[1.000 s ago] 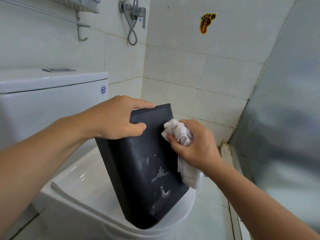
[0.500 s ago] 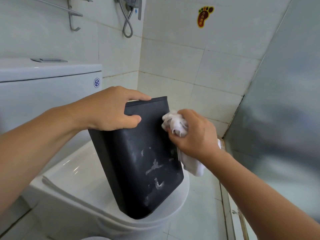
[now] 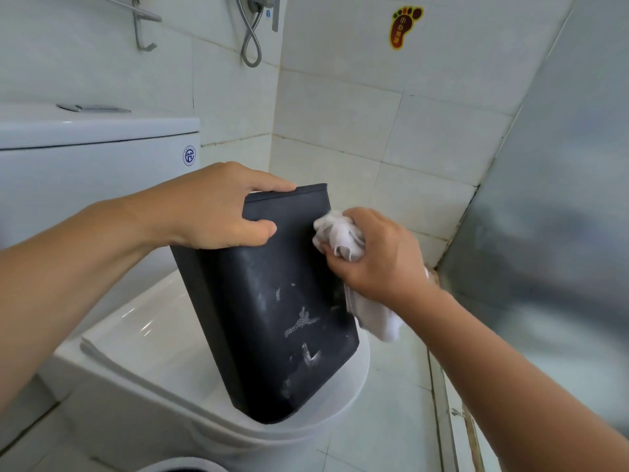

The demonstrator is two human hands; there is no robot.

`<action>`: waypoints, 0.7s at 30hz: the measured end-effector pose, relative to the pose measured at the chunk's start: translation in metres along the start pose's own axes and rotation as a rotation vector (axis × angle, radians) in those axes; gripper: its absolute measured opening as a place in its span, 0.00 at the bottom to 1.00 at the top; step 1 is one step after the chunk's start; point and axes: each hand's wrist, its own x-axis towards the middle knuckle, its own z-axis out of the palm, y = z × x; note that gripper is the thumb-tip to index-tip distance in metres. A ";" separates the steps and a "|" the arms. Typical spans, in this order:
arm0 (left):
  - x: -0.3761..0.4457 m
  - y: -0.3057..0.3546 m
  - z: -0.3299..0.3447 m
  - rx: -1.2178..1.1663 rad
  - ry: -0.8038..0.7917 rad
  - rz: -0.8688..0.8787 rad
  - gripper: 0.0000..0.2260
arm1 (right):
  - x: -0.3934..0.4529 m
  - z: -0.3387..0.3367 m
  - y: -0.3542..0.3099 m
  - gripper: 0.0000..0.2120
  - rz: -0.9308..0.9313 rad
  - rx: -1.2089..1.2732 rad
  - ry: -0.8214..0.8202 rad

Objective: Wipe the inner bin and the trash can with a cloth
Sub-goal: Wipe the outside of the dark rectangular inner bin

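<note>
A black inner bin stands tilted on the closed white toilet lid, its near face streaked with soapy foam. My left hand grips its upper left edge, thumb on the near face. My right hand holds a bunched white cloth pressed against the bin's upper right edge. The cloth's loose end hangs below my palm beside the bin's right side.
The white toilet tank stands at the left. Tiled walls form a corner behind, with a shower hose and a metal rack above. A frosted glass panel closes the right side. A white rim shows at the bottom edge.
My right hand has shifted the cloth slightly up and down along the bin's upper right edge. My left hand keeps its grip and the bin stays tilted on the lid.
</note>
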 end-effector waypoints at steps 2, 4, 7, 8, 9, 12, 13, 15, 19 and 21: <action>0.001 -0.001 0.000 0.010 0.000 0.011 0.29 | -0.029 -0.002 0.000 0.15 -0.041 -0.011 -0.064; 0.001 0.000 0.001 0.019 0.007 0.023 0.28 | -0.042 -0.003 0.002 0.15 -0.046 -0.028 -0.075; 0.000 0.000 0.001 0.010 -0.006 0.015 0.29 | -0.030 -0.001 0.001 0.16 -0.015 -0.021 -0.040; 0.000 -0.002 0.001 0.009 -0.005 0.008 0.30 | -0.022 0.001 0.000 0.16 0.004 -0.002 -0.020; -0.001 -0.003 0.000 0.015 -0.004 0.001 0.31 | -0.012 0.003 -0.002 0.16 0.028 0.023 0.006; -0.002 -0.002 -0.001 0.034 0.006 -0.007 0.31 | 0.014 0.007 -0.004 0.22 0.090 0.069 0.067; -0.002 -0.002 -0.001 0.034 0.012 -0.007 0.31 | 0.016 0.008 -0.003 0.21 0.101 0.079 0.070; -0.001 -0.002 -0.001 0.024 0.026 -0.011 0.28 | 0.009 0.009 -0.002 0.17 0.094 0.099 0.046; 0.000 -0.002 0.000 0.022 0.032 0.001 0.26 | -0.036 0.004 -0.004 0.15 0.007 0.080 -0.038; 0.000 -0.003 0.001 0.032 0.035 0.013 0.26 | -0.038 0.003 -0.002 0.16 -0.001 0.069 -0.028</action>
